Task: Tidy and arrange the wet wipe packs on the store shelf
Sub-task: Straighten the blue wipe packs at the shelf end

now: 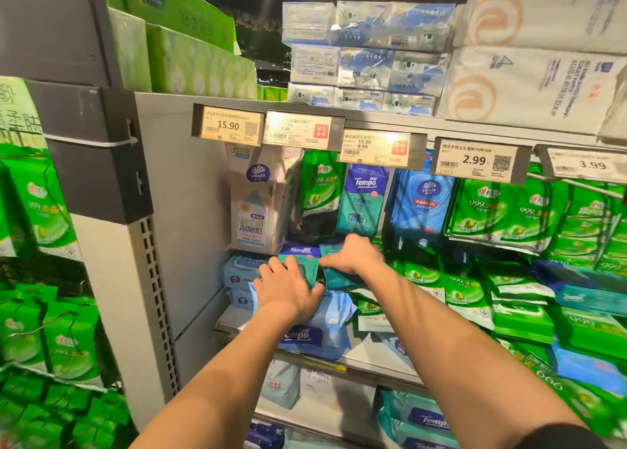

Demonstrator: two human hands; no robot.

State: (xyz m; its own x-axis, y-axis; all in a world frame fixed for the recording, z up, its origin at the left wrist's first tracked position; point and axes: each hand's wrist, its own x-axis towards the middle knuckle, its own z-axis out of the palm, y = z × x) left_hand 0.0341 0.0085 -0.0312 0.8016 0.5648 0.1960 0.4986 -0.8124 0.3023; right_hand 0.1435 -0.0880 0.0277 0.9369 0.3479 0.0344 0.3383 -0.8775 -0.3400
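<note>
Hands (288, 287) on teal Tempo packs (300, 257)

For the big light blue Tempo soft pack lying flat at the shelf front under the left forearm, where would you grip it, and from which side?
Take the big light blue Tempo soft pack by its near edge, coming from the aisle side. It lies flat with that edge overhanging the grey metal shelf lip, while the left hand and small teal packs cover its far end.
</note>
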